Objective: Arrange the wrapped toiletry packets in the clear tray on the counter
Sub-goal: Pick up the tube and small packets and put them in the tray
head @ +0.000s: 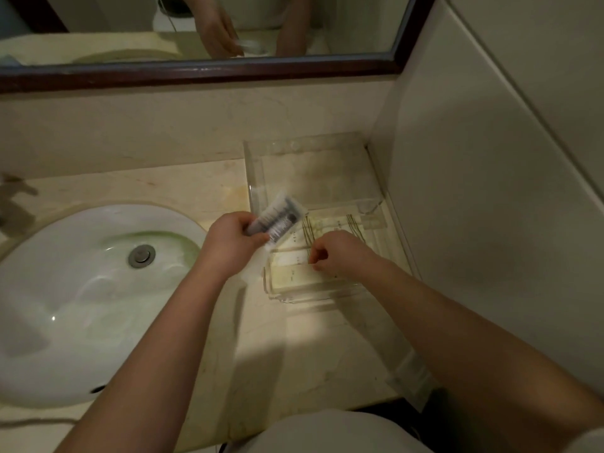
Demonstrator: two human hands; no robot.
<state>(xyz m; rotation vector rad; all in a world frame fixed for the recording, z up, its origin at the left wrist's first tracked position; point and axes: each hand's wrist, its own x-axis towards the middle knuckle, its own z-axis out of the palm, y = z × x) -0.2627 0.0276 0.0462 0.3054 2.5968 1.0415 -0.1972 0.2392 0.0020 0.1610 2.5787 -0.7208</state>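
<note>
Left hand (233,241) pinches a grey-printed clear-wrapped packet (277,219) clear of the transparent acrylic tray (258,178), apparently freeing the right hand (336,251) to pinch-align cream packets (294,273) inside.

Clear, glossy hard-plastic tray (255,178) at the counter's far right corner. Counter of cream polished stone (294,348), smooth, faintly veined and stained. Crinkled glossy film packet with dark print (277,217). White glazed ceramic basin (81,299), shiny; metal drain plug (141,255), dull sheen. Dark lacquered wooden mirror frame (196,71).
</note>
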